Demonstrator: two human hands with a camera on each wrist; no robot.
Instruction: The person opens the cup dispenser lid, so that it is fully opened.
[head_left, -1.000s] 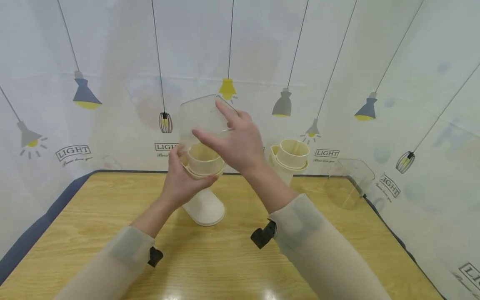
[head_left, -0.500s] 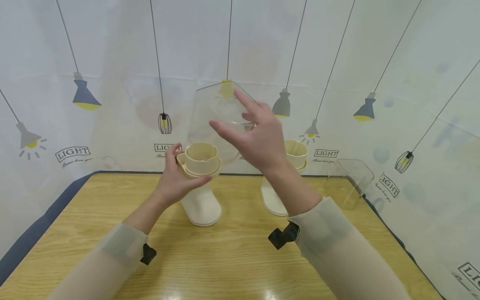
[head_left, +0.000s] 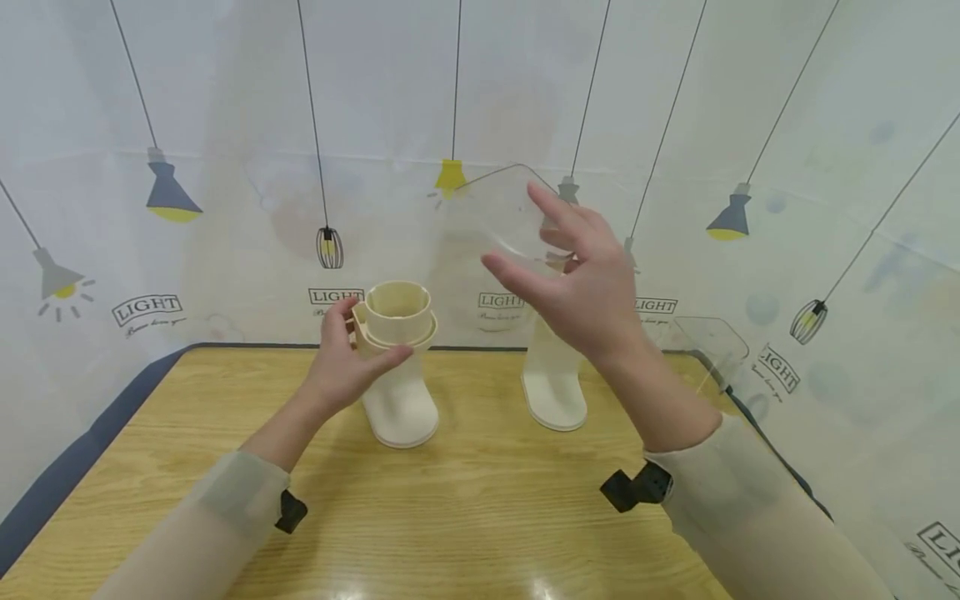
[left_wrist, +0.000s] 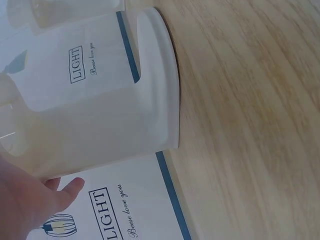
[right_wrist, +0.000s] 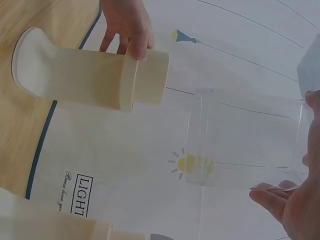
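My left hand (head_left: pixel 341 367) grips a cream plastic stand (head_left: pixel 401 408) around its collar, just below the round open cup on top. The stand's rounded base rests on the table. In the left wrist view, the fingers of the left hand (left_wrist: pixel 35 200) are against its upper part. Raised to the right, my right hand (head_left: pixel 592 292) holds a clear plastic container (head_left: pixel 498 221) between thumb and fingers. The right wrist view shows this see-through container (right_wrist: pixel 240 140) apart from the stand's cup (right_wrist: pixel 151 77).
A second cream stand (head_left: pixel 555 400) is on the wooden table (head_left: pixel 450 517), its top hidden behind my right hand. Another clear container (head_left: pixel 708 337) sits at the table's back right corner. A curtain (head_left: pixel 247 100) printed with lamps hangs around the back and sides.
My right hand has carried the clear container rightward, away from over the stand in my left hand. The left hand and its stand have shifted only slightly left.
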